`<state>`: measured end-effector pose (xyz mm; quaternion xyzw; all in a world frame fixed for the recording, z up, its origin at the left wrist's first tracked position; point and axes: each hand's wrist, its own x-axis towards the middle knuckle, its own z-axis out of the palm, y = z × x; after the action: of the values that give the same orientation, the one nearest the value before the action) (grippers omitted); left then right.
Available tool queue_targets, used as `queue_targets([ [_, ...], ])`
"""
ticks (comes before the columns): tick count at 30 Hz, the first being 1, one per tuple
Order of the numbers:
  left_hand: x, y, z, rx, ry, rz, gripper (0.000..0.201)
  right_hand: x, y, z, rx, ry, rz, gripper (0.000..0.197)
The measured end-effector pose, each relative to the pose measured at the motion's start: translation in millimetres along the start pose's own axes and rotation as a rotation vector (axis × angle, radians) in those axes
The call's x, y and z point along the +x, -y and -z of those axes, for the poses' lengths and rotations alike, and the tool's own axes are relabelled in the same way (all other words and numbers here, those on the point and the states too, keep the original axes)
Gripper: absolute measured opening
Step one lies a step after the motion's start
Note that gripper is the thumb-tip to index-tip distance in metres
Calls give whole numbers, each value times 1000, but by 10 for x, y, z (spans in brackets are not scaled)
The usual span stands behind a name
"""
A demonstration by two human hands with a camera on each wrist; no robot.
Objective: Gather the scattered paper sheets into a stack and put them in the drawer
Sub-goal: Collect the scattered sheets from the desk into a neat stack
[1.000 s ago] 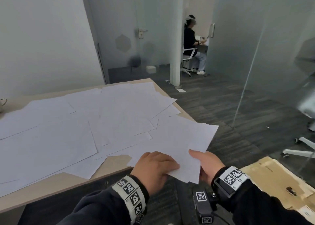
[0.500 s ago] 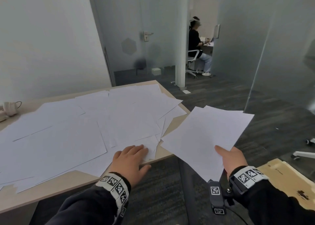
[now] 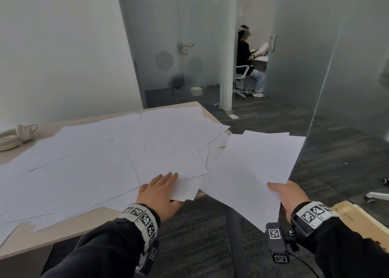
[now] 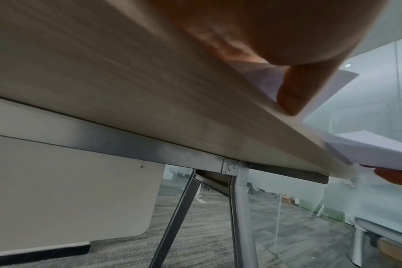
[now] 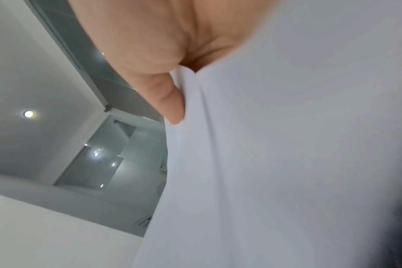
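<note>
Left hand [image 3: 159,193] pinches overhanging scattered sheets [image 3: 109,162] at the desk [image 3: 63,233] edge, fingers flat on top; thumb underneath shows only in left wrist view; right hand [image 3: 289,195] pinches gathered stack [image 3: 252,172] beside it, fingers hidden under paper; drawer not visible.

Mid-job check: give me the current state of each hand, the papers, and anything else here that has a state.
Left hand: pinching overhanging sheets at the desk edge.
Right hand: gripping a held stack off the desk.
Loose sheets: scattered, overlapping on desk.
Glass door: open.
Drawer: not visible.
</note>
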<state>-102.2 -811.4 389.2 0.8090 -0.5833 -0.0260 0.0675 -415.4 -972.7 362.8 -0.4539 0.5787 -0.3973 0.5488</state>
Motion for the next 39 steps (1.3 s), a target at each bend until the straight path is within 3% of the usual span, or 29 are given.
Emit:
queue_targets([
  [8, -21, 120, 43, -74, -83, -13, 46, -18, -4, -46, 12, 49, 16, 11],
  [10, -100, 102, 40, -46, -53, -67, 50, -23, 2, -67, -4, 42, 26, 10],
  [13, -223, 70, 75, -19, 10, -124, 73, -31, 5, -82, -27, 2, 58, 9],
  [18, -132, 74, 141, -162, -43, 6, 67, -65, 36, -31, -23, -129, 103, 14],
  [22, -40, 54, 149, -90, 103, 43, 97, -79, 19, 7, -15, -183, 98, 14],
  [25, 34, 30, 140, -36, 170, 76, 106, -51, -15, 33, -36, -192, 82, 24],
  [31, 124, -13, 150, -61, 211, 139, 110, -72, -22, 80, -28, -184, 84, 26],
  [39, 35, -25, 175, 22, 125, 111, 89, -107, -3, 126, -15, -196, 77, 19],
])
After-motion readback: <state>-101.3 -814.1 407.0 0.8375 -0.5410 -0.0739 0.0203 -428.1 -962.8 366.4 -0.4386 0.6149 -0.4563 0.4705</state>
